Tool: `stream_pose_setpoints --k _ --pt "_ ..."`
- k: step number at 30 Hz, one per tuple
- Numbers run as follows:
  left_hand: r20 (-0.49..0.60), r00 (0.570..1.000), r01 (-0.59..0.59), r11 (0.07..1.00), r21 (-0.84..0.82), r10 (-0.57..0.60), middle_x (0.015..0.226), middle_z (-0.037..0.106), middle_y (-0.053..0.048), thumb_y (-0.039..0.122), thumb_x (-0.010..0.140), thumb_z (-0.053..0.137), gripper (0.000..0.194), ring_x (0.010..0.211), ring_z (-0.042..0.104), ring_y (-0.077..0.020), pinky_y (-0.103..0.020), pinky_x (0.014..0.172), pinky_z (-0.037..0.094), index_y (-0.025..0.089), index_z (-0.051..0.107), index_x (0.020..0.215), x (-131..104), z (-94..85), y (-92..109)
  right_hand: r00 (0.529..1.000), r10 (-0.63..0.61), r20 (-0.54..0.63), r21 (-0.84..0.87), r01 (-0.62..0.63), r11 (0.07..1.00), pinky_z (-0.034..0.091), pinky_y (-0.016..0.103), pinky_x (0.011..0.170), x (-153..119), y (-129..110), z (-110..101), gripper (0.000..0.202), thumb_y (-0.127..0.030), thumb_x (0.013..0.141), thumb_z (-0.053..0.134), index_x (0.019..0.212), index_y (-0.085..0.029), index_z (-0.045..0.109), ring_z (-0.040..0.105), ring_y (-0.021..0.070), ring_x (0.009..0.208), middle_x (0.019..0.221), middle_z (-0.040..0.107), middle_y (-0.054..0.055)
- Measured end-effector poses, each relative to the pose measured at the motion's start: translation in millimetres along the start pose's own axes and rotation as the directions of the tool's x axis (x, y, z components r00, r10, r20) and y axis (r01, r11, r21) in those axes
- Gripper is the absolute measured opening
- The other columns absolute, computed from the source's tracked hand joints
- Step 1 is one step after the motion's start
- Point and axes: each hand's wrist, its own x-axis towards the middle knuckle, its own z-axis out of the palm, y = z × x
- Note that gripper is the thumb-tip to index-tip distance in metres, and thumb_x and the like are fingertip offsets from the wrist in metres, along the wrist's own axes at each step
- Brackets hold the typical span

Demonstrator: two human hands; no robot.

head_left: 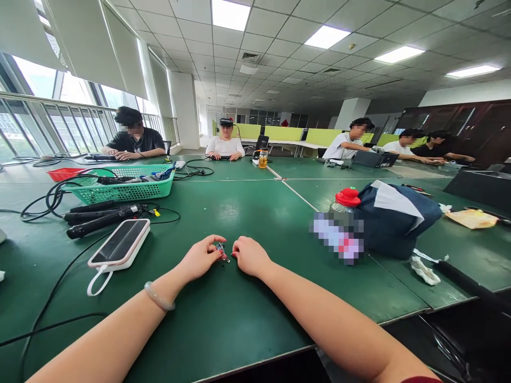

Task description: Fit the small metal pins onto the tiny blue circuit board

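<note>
My left hand (pixel 203 258) pinches a small electronic part (pixel 220 248), dark with silver bits like a tiny circuit board, between thumb and fingers. It is held just above the green table (pixel 191 319). A pale bangle (pixel 158 297) circles my left wrist. Just to the right, a short gap away, my right hand (pixel 250 256) is closed with its fingers curled in. Whatever its fingertips may hold is hidden. To the left of my left hand lies a white power bank or phone-like device (pixel 120 244) with a looped strap.
A green basket (pixel 159 187) of cables and tools stands at left, with black rod-like handles (pixel 104 218) before it. At right are a red-capped bottle (pixel 347 198), a navy bag (pixel 393 226) and crumpled tissue (pixel 425 270). Several people sit around the table's far sides.
</note>
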Motion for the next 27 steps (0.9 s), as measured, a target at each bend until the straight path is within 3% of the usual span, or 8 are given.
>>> stream_pose_setpoints --k 4,10,16,27 --pt "-0.019 1.000 -0.015 0.999 0.045 0.015 0.055 0.054 0.005 0.032 0.073 0.049 0.029 0.080 0.065 -0.0208 -0.028 0.070 0.043 0.020 0.054 0.099 1 -3.5 0 1.000 0.003 -0.010 0.034 -0.003 0.999 0.039 0.026 0.068 -1 -2 -1 0.009 -0.013 0.079 0.054 0.073 -0.018 0.058 0.052 0.0158 0.076 0.080 0.055 0.004" --pt "-0.082 0.996 -0.007 0.979 0.204 0.024 0.059 0.060 0.004 0.037 0.072 0.050 0.028 0.054 0.055 -0.0151 -0.025 0.056 0.037 0.021 0.057 0.095 -1 -2.4 0 0.983 -0.034 -0.182 0.202 0.071 0.977 0.039 0.024 0.067 -4 -12 -14 0.011 -0.011 0.082 0.049 0.075 -0.018 0.054 0.049 0.0129 0.073 0.080 0.053 0.002" --pt "-0.066 0.997 -0.023 0.972 0.234 0.039 0.060 0.060 0.004 0.038 0.069 0.057 0.024 0.057 0.054 -0.0145 -0.024 0.057 0.037 0.021 0.056 0.086 -1 -1.1 1 0.972 -0.118 -0.203 0.248 0.168 0.954 0.039 0.024 0.070 -7 -20 -16 0.011 -0.009 0.081 0.048 0.078 -0.018 0.054 0.049 0.0131 0.074 0.082 0.052 0.002" --pt "0.047 0.997 -0.061 0.998 0.031 0.060 0.065 0.060 0.004 0.038 0.067 0.061 0.027 0.060 0.055 -0.0133 -0.023 0.058 0.040 0.020 0.050 0.085 0 2.5 0 0.969 -0.176 -0.175 0.240 0.215 0.947 0.040 0.023 0.070 -8 -16 -15 0.009 -0.013 0.084 0.049 0.083 -0.018 0.056 0.050 0.0129 0.076 0.087 0.053 0.002"
